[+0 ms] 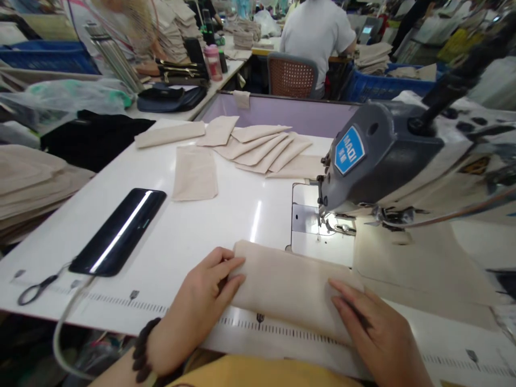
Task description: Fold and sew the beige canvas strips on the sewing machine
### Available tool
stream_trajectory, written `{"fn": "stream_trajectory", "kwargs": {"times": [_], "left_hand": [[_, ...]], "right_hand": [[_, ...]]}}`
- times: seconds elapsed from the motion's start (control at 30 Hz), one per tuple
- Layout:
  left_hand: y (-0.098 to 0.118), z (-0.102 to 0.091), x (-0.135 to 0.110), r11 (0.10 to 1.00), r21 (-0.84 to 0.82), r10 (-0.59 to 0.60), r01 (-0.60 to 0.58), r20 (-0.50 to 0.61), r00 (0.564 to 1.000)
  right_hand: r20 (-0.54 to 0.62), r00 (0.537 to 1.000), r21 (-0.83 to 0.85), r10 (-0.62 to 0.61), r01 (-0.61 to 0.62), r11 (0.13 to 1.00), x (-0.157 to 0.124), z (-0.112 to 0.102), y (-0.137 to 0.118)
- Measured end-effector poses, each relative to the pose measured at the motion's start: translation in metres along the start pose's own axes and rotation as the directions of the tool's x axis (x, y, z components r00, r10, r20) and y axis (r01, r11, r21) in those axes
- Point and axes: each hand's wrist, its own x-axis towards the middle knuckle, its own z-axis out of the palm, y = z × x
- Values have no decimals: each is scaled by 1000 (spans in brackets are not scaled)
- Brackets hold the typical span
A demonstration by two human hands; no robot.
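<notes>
A white worktop (237, 217), marked with a ruler scale along its front edge, is spread in front and to the left of the sewing machine (363, 156). Behind the machine it is bounded by a lilac panel (278, 115); beyond that, a brown chair (292, 75), a seated person in white (316, 32) and a blue bin (365, 86) can be seen.

Left of the machine, beige pieces (258, 150) are fanned out, with a square piece (194, 174) laid nearer. Farther left, the worktop is taken up by a black phone (121, 231), a white cable (60, 333) and scissors (34, 293). Right of the machine's needle, the surface is covered by a large cloth (419, 263).

Just in front of the machine, a folded cloth (290, 287) is touched at its ends by the left hand (201, 295) and right hand (371, 317). The fingers are laid on top, slightly parted; whether it is pinched from beneath cannot be told.
</notes>
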Motion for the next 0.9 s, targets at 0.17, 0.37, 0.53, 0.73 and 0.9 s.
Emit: {"fn": "stream_trajectory", "kwargs": {"times": [0.17,0.37,0.53,0.73,0.9], "left_hand": [[-2,0,-3,999,-20,-27,27,-12,1000],[-6,2,-8,999,-13,-31,31,-19,999],[-8,1,-8,1000,3,-25,25,-23,999],[-9,1,-6,998,59,-20,21,-20,1000],[-13,3,-7,993,111,35,-30,-47,998]], "right_hand": [[-3,1000,-29,-16,16,999,5,1,0],[4,1000,-35,-2,2,999,12,0,-5],[29,999,-10,28,-28,1000,14,-1,-6],[70,994,42,84,-87,995,16,-2,-7],[79,993,22,89,-91,996,17,-2,-8]]}}
